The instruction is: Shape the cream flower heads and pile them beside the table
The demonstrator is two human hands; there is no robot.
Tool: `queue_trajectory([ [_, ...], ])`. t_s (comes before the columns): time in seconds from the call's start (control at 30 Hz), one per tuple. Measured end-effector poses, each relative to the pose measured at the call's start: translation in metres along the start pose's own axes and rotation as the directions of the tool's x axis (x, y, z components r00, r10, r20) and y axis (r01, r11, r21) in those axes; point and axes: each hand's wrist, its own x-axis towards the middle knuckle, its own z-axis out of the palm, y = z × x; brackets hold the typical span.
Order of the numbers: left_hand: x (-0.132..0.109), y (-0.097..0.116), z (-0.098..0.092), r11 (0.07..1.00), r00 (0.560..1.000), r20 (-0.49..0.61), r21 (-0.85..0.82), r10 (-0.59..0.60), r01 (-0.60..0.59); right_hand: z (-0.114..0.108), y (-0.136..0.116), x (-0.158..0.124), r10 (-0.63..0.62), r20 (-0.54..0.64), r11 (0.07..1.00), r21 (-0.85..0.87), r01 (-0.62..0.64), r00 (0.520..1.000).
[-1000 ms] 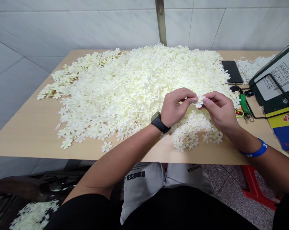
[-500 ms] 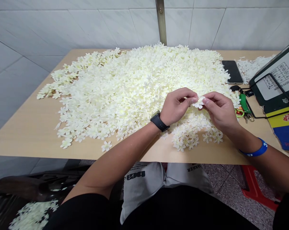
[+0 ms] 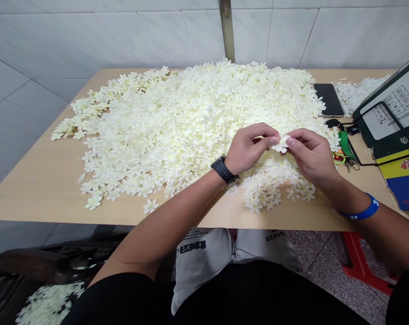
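A small white artificial flower point(image 3: 280, 144) is pinched between both hands, above the right part of a big heap of the same flowers point(image 3: 177, 122). My left hand point(image 3: 251, 146), with a black watch on its wrist, grips the flower's left side between thumb and forefinger. On the other side, my right hand point(image 3: 311, 153) closes its thumb and fingertips on the same flower; a blue band circles that wrist. The fingertips partly cover the flower. A smaller cluster of flowers point(image 3: 263, 192) lies on the table just below my hands, and one single flower point(image 3: 151, 206) rests near the front edge.
The heap spreads over a wooden table point(image 3: 48, 180) against a tiled wall. At right are a phone point(image 3: 328, 100), a pile of thin white pieces point(image 3: 356, 95), keys with a green tag point(image 3: 345, 144) and a dark green box point(image 3: 390, 113). More flowers point(image 3: 48, 302) lie in a dark crate lower left.
Both hands stay almost in place, still pinching the flower. The view has shifted very slightly; nothing else has visibly changed.
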Motion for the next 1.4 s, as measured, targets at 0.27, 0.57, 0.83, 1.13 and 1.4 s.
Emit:
queue_trajectory([
  [0.27,-0.001,0.003,0.002,0.996,1.000,0.002,0.088,-0.020,0.020,0.001,0.000,0.001,-0.060,-0.035,0.994,-0.096,0.057,0.998],
  [0.57,-0.002,0.004,0.004,0.996,0.996,-0.037,0.041,-0.083,0.085,0.001,-0.003,0.002,-0.121,-0.086,0.971,-0.218,0.100,0.989],
  [0.83,-0.001,0.000,0.004,0.983,0.987,0.014,-0.088,-0.161,0.162,0.002,-0.006,0.002,-0.210,-0.093,0.954,-0.239,0.183,0.973],
  [1.13,-0.002,0.002,0.008,0.946,0.970,0.012,-0.221,-0.242,0.239,0.008,-0.007,-0.003,-0.243,-0.118,0.944,-0.256,0.207,0.963],
  [1.4,-0.006,0.007,0.014,0.962,0.970,-0.023,-0.136,-0.241,0.236,0.011,-0.009,-0.003,-0.256,-0.154,0.933,-0.299,0.201,0.954],
])
